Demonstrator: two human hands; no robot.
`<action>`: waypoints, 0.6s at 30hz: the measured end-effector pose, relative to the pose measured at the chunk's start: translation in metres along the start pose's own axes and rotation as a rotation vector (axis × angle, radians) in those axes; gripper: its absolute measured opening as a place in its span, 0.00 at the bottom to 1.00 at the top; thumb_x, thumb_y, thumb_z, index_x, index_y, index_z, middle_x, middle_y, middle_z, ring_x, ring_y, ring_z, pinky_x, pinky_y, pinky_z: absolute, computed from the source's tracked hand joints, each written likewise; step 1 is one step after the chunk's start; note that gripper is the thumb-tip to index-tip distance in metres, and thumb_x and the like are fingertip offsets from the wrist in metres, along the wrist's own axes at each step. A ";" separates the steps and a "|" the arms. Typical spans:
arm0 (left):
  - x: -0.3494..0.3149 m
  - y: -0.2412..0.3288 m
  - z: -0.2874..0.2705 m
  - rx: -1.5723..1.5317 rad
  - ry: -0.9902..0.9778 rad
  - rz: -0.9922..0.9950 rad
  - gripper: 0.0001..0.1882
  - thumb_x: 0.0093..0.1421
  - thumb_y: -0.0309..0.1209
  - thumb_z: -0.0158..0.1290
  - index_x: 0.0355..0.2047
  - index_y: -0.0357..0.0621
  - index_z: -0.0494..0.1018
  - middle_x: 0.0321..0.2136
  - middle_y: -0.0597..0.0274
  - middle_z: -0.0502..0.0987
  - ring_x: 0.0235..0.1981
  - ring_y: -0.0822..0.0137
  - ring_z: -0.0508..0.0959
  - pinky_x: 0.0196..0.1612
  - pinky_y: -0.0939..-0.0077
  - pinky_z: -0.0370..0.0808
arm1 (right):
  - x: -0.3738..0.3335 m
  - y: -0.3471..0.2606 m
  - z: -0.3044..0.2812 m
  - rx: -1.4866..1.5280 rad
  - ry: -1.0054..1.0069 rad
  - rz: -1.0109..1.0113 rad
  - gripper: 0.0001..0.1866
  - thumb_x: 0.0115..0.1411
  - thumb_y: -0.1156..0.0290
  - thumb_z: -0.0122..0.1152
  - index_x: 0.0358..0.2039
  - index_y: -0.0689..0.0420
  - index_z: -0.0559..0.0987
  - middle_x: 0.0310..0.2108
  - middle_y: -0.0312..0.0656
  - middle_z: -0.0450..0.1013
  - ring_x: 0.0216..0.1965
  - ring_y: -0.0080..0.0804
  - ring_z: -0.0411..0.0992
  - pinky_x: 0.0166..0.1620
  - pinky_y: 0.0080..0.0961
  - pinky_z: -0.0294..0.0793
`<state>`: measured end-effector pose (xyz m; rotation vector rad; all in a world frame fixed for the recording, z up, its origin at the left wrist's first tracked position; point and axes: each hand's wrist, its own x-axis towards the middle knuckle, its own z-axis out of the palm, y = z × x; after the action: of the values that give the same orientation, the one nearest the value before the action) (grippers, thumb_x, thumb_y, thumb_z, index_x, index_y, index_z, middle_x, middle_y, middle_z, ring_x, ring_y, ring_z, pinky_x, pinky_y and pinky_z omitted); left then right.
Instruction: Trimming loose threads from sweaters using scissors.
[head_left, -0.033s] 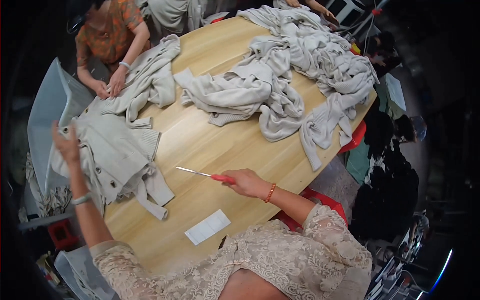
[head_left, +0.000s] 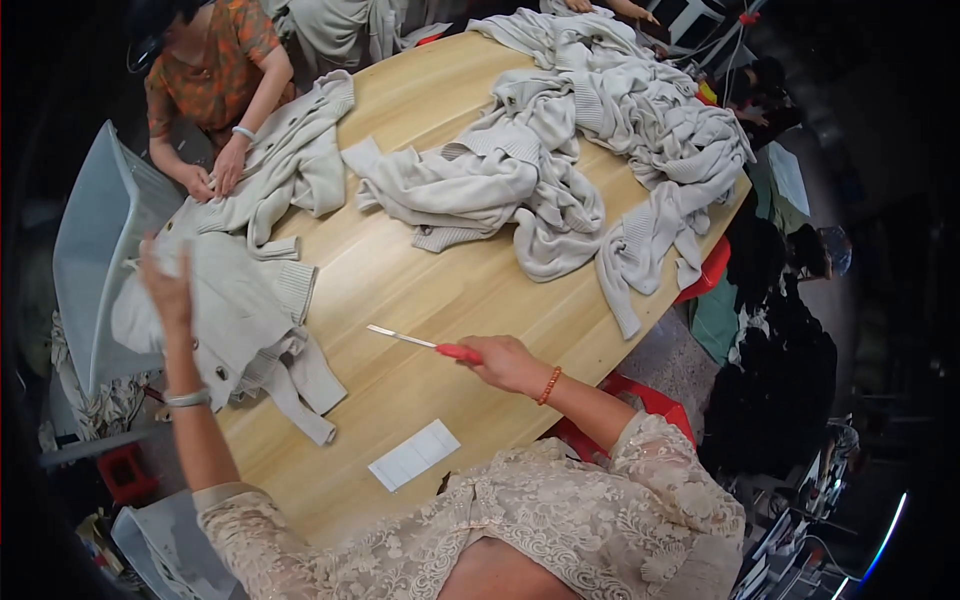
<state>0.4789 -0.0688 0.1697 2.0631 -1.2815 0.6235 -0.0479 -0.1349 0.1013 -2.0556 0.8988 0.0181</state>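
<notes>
A light grey knit cardigan (head_left: 240,305) with dark buttons lies at the table's left side, its ribbed cuffs toward the middle. Over its left part is my left hand (head_left: 168,285), fingers spread and slightly blurred; whether it touches the knit I cannot tell. My right hand (head_left: 505,363) is closed around the red handle of a tool with a slim metal blade (head_left: 400,335). The blade points left above bare wood, apart from the cardigan.
A co-worker's hands (head_left: 222,180) work on another grey cardigan (head_left: 300,150) at far left. More grey knitwear (head_left: 640,120) is heaped across the table's far right. A white paper slip (head_left: 414,455) lies near me. A translucent bin (head_left: 95,250) stands beyond the left edge.
My left hand has moved right and slightly toward me, and the cardigan's left edge has shifted and bunched with it. My right hand has moved slightly right with the red-handled tool.
</notes>
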 end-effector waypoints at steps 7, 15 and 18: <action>-0.148 0.282 0.137 -0.475 -0.753 0.304 0.30 0.47 0.33 0.64 0.52 0.47 0.68 0.53 0.47 0.68 0.54 0.48 0.68 0.54 0.57 0.66 | -0.068 0.077 -0.068 -0.338 0.390 0.395 0.18 0.57 0.53 0.58 0.31 0.57 0.79 0.24 0.54 0.75 0.30 0.54 0.75 0.34 0.47 0.73; -0.167 0.340 0.240 -0.140 -0.568 0.198 0.19 0.51 0.25 0.49 0.45 0.46 0.69 0.40 0.59 0.72 0.46 0.56 0.70 0.44 0.58 0.65 | -0.123 0.127 -0.091 -0.184 0.424 0.361 0.10 0.56 0.66 0.58 0.35 0.58 0.77 0.26 0.56 0.74 0.30 0.57 0.73 0.33 0.47 0.72; -0.168 0.349 0.232 -0.135 -0.576 0.196 0.14 0.47 0.25 0.51 0.37 0.45 0.71 0.34 0.56 0.75 0.39 0.53 0.73 0.41 0.59 0.67 | -0.136 0.149 -0.090 -0.130 0.399 0.379 0.11 0.56 0.64 0.58 0.29 0.60 0.76 0.27 0.56 0.74 0.31 0.58 0.73 0.34 0.47 0.72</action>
<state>0.1078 -0.2494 -0.0143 2.0913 -1.8050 0.0032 -0.2653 -0.1734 0.0961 -2.0110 1.5621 -0.1368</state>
